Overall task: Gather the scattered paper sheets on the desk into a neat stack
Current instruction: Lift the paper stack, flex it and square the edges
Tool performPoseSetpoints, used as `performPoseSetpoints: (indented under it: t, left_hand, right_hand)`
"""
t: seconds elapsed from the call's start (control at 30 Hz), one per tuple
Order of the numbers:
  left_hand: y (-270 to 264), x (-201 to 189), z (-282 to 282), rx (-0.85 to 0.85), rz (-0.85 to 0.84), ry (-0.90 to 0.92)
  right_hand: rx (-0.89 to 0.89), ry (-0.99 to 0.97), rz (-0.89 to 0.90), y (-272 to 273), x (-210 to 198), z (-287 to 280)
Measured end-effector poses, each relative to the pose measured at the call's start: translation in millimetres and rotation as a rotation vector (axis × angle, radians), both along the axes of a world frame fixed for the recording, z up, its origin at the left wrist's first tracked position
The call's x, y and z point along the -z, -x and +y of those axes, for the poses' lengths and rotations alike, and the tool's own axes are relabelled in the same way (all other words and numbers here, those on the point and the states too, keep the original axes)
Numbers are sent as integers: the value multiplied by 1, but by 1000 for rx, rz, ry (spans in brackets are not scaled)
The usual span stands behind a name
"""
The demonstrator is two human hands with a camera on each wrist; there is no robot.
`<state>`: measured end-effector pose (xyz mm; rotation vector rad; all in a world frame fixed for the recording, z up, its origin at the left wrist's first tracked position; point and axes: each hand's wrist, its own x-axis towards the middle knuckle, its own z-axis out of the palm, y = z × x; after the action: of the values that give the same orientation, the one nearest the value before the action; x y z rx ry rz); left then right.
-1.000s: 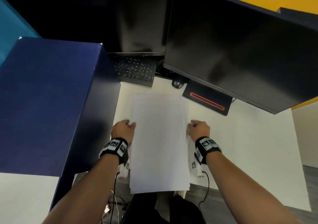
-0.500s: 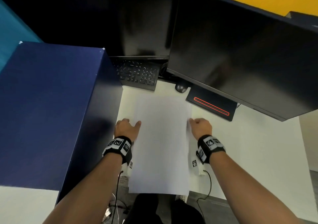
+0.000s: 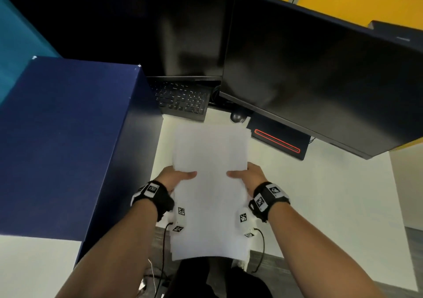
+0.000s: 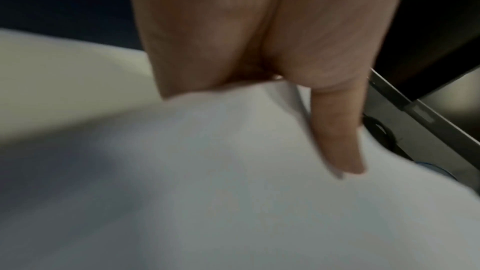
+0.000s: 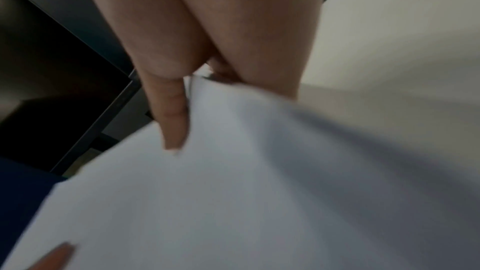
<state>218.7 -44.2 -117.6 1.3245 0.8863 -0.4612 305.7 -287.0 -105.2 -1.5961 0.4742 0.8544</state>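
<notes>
**Quick headcount of what's on the counter**

So, counting it up: two monitors, one (image 3: 187, 27) along the far edge and one (image 3: 320, 80) angled toward the far right corner. One keyboard (image 3: 183, 98) tucked under the first. One mouse (image 3: 238, 117) just beside it. One dark base with a single red line (image 3: 278, 140) under the second monitor.

One paper stack (image 3: 210, 183). How many sheets are in it, can't tell, the edges blur together.

Two hands, left (image 3: 175, 176) and right (image 3: 250, 174), each with one black wristband. One big blue box (image 3: 64, 137) by the left edge. One counter (image 3: 320, 194).
</notes>
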Motion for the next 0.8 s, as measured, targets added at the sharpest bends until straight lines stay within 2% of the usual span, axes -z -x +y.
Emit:
performPoseSetpoints:
  t: [0.1,0.17,0.23,0.33,0.5,0.7,0.8]
  left_hand:
    - [17,-26,-4,-15,-159,134]
    - [19,-50,-7,18,-271,160]
    - [16,-80,-10,63,-361,95]
    - [4,-119,-25,125,-461,-137]
    - [-16,-151,-66,63,-576,-508]
    - [-24,-184,-95,125,-880,-637]
    - [-26,-185,-101,141,-906,-616]
  right_hand:
    - [-8,-264,-51,14,-18,-15]
    - [-8,-336,-129,18,-33,-26]
    - [23,-359,-231,18,-56,-38]
    - [43,-281,-443,16,-100,-55]
    - [119,-122,-761,15,-142,-76]
    - [161,-50,-999,17,-173,-100]
    - [162,-47,-1085,22,-179,-110]
